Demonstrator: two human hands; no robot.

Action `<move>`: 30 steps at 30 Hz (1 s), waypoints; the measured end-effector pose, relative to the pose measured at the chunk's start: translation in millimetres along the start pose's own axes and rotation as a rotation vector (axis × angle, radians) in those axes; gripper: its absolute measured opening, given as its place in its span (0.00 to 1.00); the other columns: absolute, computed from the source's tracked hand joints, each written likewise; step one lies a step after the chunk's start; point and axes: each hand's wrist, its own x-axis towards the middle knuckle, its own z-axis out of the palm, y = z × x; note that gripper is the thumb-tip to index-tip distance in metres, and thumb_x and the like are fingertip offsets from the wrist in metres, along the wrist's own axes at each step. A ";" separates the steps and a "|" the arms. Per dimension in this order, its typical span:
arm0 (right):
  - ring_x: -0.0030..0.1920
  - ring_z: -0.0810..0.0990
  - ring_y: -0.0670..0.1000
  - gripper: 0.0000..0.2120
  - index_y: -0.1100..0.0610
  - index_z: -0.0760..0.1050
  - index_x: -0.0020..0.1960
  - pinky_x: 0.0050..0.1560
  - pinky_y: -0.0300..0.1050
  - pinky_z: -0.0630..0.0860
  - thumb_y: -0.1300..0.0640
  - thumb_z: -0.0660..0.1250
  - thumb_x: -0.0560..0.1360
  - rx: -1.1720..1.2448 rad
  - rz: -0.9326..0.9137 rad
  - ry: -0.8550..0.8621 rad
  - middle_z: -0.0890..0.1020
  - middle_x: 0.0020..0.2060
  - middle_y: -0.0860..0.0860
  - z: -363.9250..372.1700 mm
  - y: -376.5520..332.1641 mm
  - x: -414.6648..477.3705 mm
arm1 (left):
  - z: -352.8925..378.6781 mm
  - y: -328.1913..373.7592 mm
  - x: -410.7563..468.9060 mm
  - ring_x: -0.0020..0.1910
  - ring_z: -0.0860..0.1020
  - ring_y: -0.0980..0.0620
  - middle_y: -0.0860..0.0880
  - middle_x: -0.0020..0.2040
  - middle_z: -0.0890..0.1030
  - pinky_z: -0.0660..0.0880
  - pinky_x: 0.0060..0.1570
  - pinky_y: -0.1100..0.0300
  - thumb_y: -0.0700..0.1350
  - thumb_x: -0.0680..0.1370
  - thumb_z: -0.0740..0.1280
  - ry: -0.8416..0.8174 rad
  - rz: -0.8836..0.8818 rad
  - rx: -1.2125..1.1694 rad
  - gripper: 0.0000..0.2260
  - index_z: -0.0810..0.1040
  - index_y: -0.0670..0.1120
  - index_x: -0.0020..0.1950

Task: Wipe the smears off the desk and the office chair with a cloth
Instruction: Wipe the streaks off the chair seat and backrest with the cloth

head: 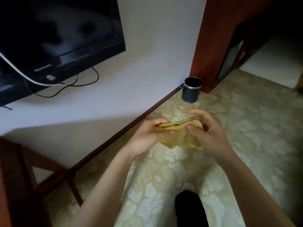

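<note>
Nearest the camera, a black shape (190,208), foot or leg, can't tell which, stands on the carpet (246,128), pale green-cream with a floral pattern. Two bare forearms reach forward from the bottom edge. Left hand (146,138): grip closed on the left end of the cloth (178,140), fingers curled over the top fold, thumb pressed on the near side. Right hand (211,138): grip closed on the right end of the same cloth, thumb on the near face, fingers curled behind it, index finger arched above. The cloth is yellow, bunched and folded, held in the air between both hands above the carpet, lower part hanging loose in wrinkles; it touches no furniture. Lower left, blurred reddish-brown wooden furniture (19,169) with slanted legs stands against the wall; can't tell what piece it is. A dark skirting board (129,126) runs diagonally along the foot of the white wall (155,46). Farther off, a dark cylindrical bin (191,91) with a metal rim stands on the carpet, just beside the skirting and near the base of a red-brown wooden post (213,38). Top left, a black TV (57,30) hangs on the wall, screen off, with a black cable (95,74) looping below it and a white cable (16,69) crossing its lower edge.
</note>
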 end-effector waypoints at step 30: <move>0.47 0.82 0.48 0.07 0.44 0.78 0.46 0.44 0.44 0.78 0.56 0.71 0.72 -0.011 -0.001 -0.490 0.82 0.45 0.48 90.8 6.8 397.2 | -192.0 36.9 253.8 0.42 0.78 0.51 0.48 0.43 0.80 0.72 0.41 0.66 0.45 0.79 0.65 0.454 0.010 0.273 0.05 0.79 0.45 0.47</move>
